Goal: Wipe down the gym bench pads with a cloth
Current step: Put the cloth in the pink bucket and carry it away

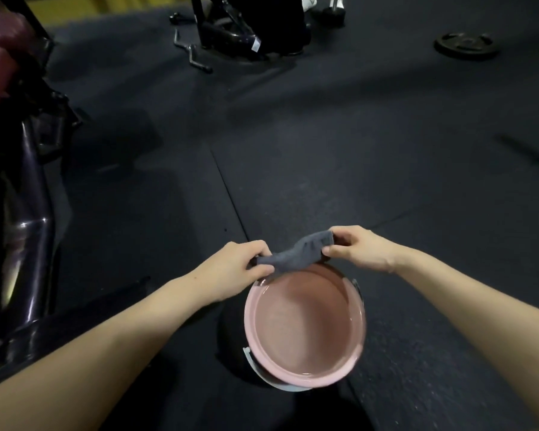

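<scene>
Both hands' grip, cloth stretched between

Pink bucket with water on dark rubber floor, weight plate far right, curl bar lying near a black machine base at top.

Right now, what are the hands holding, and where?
The grey cloth, twisted above the pink bucket: left hand grips its left end, right hand its right end.

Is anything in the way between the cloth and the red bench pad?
Nothing visible. Both hands hold the cloth above the pink bucket; only bare floor lies between it and the pad at far left.
</scene>
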The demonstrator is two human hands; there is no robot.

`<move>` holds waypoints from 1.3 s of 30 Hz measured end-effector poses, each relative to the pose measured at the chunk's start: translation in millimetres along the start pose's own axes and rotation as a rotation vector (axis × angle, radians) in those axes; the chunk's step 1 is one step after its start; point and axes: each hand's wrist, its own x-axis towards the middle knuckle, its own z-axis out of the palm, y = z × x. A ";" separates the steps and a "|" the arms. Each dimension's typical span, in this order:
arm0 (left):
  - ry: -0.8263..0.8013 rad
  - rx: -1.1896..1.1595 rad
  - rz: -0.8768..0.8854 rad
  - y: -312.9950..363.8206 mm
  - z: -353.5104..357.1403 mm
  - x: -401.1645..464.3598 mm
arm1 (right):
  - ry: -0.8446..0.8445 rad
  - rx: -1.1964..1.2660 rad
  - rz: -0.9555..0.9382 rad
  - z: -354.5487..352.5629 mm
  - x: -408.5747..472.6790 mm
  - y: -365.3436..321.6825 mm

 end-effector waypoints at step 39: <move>0.136 -0.026 -0.142 -25.8 51.2 18.3 | 0.117 -0.211 -0.019 30.3 0.3 -3.8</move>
